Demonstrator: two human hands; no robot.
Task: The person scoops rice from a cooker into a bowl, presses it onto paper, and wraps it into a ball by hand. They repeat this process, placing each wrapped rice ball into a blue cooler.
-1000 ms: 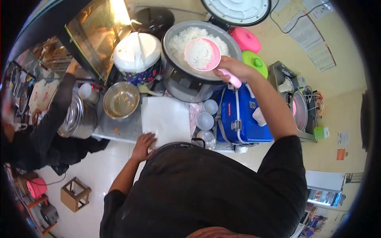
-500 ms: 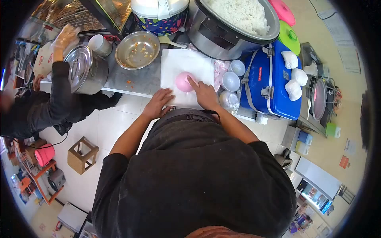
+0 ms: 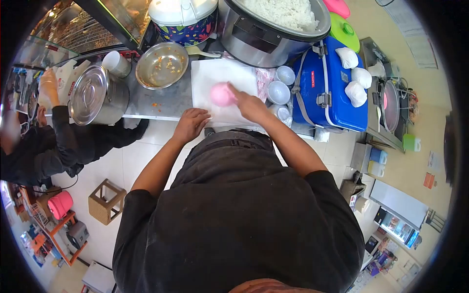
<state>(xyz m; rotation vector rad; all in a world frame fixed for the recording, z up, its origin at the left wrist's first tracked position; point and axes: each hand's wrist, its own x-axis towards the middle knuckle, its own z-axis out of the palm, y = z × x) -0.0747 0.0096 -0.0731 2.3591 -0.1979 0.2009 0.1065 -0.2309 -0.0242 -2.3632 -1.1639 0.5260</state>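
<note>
A stack of white paper sheets (image 3: 200, 78) lies on the metal counter in front of me. My right hand (image 3: 251, 106) is closed on the right side of a small, rounded pink bowl (image 3: 223, 94) above the paper, the index finger reaching along its edge. Whether anything is under the bowl is hidden. At the lower left edge of the sheets rests my left hand (image 3: 191, 124), its fingers lying loosely with nothing visible in them. Right of the paper stand several small translucent cups (image 3: 278, 92).
A large cooker of white rice (image 3: 278, 34) is behind the paper. To its left are a steel bowl with food scraps (image 3: 146, 68) and a lidded pot (image 3: 90, 93). A blue cooler (image 3: 337, 97) with white bundles (image 3: 361, 78) stands right. Another person's gloved hand (image 3: 49, 85) is at far left.
The pink bowl has shifted slightly and appears tilted, with my right hand now around its side instead of one finger on top. The co-worker's gloved hand has lowered. The view has shifted a little.
</note>
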